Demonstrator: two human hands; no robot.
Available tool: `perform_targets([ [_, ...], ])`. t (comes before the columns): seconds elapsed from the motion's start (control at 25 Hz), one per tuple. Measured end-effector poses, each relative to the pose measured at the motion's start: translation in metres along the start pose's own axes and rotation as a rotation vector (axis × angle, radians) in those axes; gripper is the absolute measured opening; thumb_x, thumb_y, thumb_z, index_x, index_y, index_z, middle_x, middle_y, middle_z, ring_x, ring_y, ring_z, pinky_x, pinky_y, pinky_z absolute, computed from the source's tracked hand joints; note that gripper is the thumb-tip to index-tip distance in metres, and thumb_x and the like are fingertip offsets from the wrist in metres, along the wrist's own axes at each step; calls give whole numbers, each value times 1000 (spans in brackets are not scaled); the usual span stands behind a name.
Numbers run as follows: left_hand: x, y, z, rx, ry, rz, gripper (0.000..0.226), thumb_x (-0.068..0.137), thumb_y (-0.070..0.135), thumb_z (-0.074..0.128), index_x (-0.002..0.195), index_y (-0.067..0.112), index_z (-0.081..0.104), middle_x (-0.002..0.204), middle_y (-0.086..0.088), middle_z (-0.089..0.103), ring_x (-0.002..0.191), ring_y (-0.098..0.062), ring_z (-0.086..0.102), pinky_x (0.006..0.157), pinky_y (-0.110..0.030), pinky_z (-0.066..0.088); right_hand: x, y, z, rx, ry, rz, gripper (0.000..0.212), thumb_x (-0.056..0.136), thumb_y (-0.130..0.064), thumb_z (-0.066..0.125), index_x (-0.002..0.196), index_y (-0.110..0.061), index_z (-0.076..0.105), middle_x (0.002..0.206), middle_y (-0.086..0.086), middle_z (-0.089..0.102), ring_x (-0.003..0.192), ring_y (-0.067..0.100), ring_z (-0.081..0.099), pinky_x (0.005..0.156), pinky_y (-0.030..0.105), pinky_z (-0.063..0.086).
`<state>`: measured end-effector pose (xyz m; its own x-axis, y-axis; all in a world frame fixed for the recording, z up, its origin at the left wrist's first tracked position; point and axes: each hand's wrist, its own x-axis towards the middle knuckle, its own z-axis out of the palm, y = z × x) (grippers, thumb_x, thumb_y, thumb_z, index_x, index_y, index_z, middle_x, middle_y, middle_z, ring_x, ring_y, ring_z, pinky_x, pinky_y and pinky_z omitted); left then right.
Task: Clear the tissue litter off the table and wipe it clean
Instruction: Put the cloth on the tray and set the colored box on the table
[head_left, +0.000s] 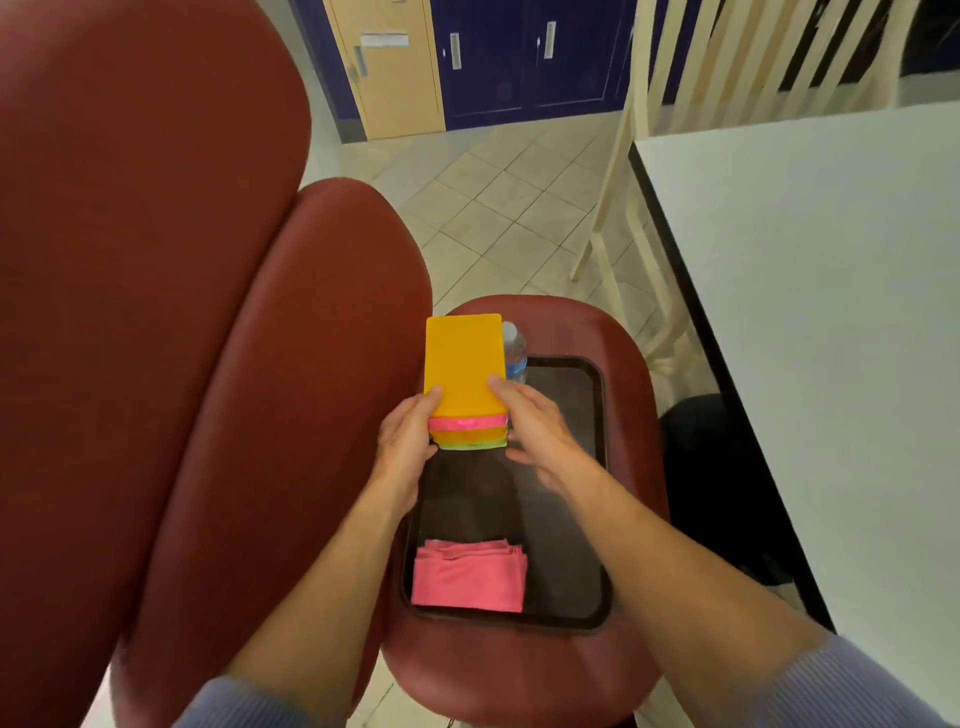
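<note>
Head view: looking down past both forearms at a red stool (623, 353) with a dark tray (571, 519) on its seat.
Cloth (470, 574): pink, folded, lying at the tray's near left corner; untouched.
Left hand (402, 441): fingers curled round the left edge of a stack of coloured pads (464, 379), orange on top, held above the tray.
Right hand (535, 426): thumb pinches the stack's right edge; the other fingers lie fairly straight beside it.
Bottle (516, 351): clear, blue label, standing at the tray's far end, just behind the stack.
Counter (831, 312): white, to the right, well apart from the hands; no tissue litter shows on the visible part.
Step judged: preparation only; supplies handled, clearing and wiping not yet begun.
Next move calls for: setting the stack aside, taking the cloth, turning to the counter.
</note>
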<state>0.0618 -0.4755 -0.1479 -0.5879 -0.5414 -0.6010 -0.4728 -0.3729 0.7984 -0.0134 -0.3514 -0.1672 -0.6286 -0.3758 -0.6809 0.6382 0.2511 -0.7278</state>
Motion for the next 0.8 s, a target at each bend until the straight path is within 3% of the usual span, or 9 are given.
perform_targets([
  [0.12, -46, 9, 21, -32, 26, 4, 24, 93, 38, 57, 112, 25, 62, 113, 0, 66, 108, -18, 61, 86, -32, 48, -41, -19, -25, -38, -9, -15, 51, 83, -63, 57, 123, -31, 57, 122, -2, 63, 112, 22, 59, 97, 47, 44],
  [0.24, -91, 18, 40, -54, 36, 19, 26, 93, 37, 57, 115, 23, 63, 116, -2, 67, 107, -18, 62, 75, -27, 49, -83, -33, -51, -77, -38, -43, 44, 84, -62, 56, 117, -33, 58, 122, -1, 64, 111, 22, 60, 97, 46, 44],
  [0.52, -160, 60, 108, -46, -61, 84, 20, 94, 32, 58, 109, 19, 62, 101, 0, 69, 88, -13, 67, 61, -23, 48, -152, -80, -127, -105, -12, -125, 52, 87, -62, 51, 128, -29, 52, 118, -1, 62, 100, 17, 61, 90, 39, 48],
  [0.68, -169, 86, 154, -22, -160, 107, 11, 94, 32, 59, 99, 22, 60, 96, 3, 69, 88, -13, 67, 65, -25, 50, -170, -110, -173, -70, 47, -174, 49, 88, -59, 52, 126, -27, 51, 116, 0, 60, 93, 15, 60, 88, 38, 47],
  [0.8, -163, 96, 186, 17, -218, 119, 26, 92, 36, 61, 110, 17, 61, 102, -1, 70, 94, -19, 68, 75, -30, 54, -169, -125, -204, -55, 104, -179, 56, 87, -61, 52, 130, -25, 51, 121, 3, 60, 103, 24, 60, 89, 40, 47],
])
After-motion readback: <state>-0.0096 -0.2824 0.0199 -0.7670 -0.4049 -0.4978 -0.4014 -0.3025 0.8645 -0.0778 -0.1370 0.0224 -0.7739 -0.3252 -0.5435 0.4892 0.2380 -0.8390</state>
